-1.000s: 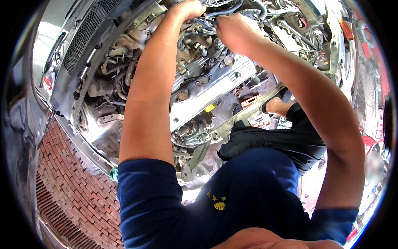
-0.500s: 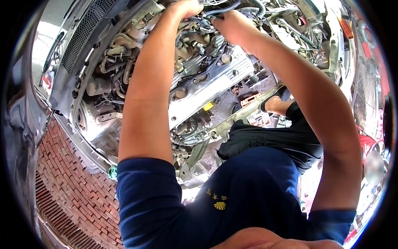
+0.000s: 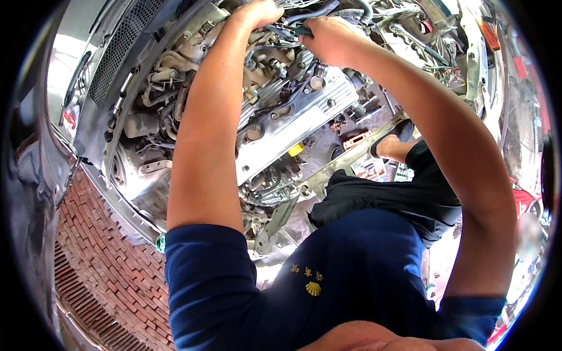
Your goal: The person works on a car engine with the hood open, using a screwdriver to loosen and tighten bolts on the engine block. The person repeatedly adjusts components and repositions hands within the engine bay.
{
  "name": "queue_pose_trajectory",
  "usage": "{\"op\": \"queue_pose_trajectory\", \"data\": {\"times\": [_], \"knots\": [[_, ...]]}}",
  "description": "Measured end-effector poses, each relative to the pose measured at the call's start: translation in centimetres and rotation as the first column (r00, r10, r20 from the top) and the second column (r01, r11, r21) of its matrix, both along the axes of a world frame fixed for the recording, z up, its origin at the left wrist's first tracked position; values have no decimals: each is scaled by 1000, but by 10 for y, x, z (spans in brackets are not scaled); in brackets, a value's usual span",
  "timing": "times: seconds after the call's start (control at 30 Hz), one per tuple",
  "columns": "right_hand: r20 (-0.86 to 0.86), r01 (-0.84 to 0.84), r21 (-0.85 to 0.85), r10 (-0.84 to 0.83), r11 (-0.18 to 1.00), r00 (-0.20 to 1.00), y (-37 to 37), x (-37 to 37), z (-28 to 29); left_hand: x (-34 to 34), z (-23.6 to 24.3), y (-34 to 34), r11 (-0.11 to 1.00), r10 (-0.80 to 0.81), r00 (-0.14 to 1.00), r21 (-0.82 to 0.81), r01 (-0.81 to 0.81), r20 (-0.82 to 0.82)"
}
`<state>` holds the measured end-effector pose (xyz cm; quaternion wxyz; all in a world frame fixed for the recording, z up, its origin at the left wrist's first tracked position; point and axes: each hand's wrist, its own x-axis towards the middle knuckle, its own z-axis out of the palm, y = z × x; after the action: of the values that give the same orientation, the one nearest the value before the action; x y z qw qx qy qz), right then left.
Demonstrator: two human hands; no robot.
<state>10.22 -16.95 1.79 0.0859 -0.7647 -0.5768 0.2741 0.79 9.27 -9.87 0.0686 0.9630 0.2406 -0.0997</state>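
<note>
Both my arms reach over a car's engine bay to the far side of the engine (image 3: 290, 131). My left hand (image 3: 261, 13) is at the top edge, fingers curled among hoses and wires; what they hold is hidden. To its right, my right hand (image 3: 332, 41) is closed round a dark green, handle-like piece (image 3: 302, 31), whose end sticks out left of the thumb. The rest of that piece is covered by the hand. A dark hose (image 3: 316, 11) runs just beyond both hands. Beneath them lies the silver valve cover (image 3: 304, 120) with round openings.
A yellow cap (image 3: 295, 149) sits by the valve cover's near side. The metal front crossmember (image 3: 328, 167) runs between engine and my body. On the left are a mesh cowl panel (image 3: 126, 50) and red brick paving (image 3: 111, 251). An orange lamp (image 3: 490, 38) is at the right.
My right hand has turned and shifted slightly, so more of the dark green piece shows. My left hand has moved a little to the left. The view has shifted slightly.
</note>
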Motion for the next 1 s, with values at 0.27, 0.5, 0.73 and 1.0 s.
{"op": "queue_pose_trajectory", "data": {"times": [0.27, 0.5, 0.73, 1.0], "knots": [[48, -30, 204, 21, 979, 999, -30, 3, -5, 3, 26, -22, 905, 236, 972, -361, -224, -13], [79, -100, 451, 72, 887, 994, -28, -26, -21, -12, 49, -22, 941, 217, 975, -255, -221, -41], [-156, 117, 602, -27, 790, 987, -50, -3, -28, -7, 48, -18, 933, 194, 981, -309, -187, -9], [-609, 384, 522, 18, 762, 793, -124, 76, 10, -36, 45, -16, 834, 246, 969, -504, -224, -23]]}}
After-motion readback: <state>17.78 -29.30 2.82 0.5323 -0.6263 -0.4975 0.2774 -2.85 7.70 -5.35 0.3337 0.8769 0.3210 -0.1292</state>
